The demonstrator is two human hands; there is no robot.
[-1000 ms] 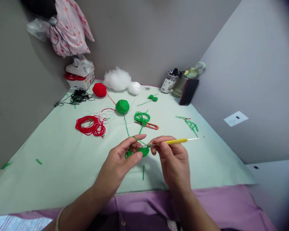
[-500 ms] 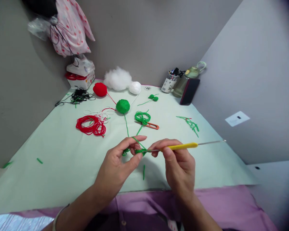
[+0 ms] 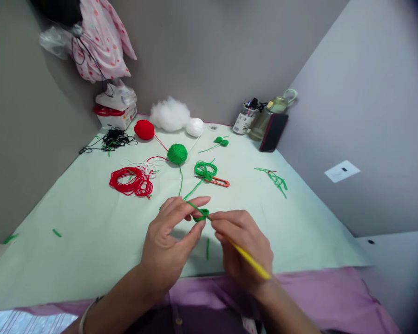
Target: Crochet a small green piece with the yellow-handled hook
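Note:
Between thumb and fingers, my left hand (image 3: 167,236) pinches a small green crochet piece (image 3: 202,215). A green working strand runs over its raised index finger and back toward the table. My right hand (image 3: 245,246) is closed around a crochet hook (image 3: 251,260) with a yellow handle, which slants down toward my right wrist. The hook's tip is at the crochet piece, mostly hidden by my right fingertips. Beyond the hands sit a green yarn ball (image 3: 177,154) and a loose green yarn coil (image 3: 205,170), which lies partly over an orange-handled cutter (image 3: 220,182).
Red yarn loops (image 3: 129,181) lie at left, with a red ball (image 3: 144,130), white ball (image 3: 195,127) and white stuffing (image 3: 170,114) behind. A phone (image 3: 274,132) leans against a bottle (image 3: 261,124) beside a pen holder (image 3: 243,120). Green scraps (image 3: 277,181) lie at right.
My right hand has turned, swinging the hook's yellow handle from pointing rightward to pointing down toward my wrist. The green piece in my left hand has tilted, showing a loop.

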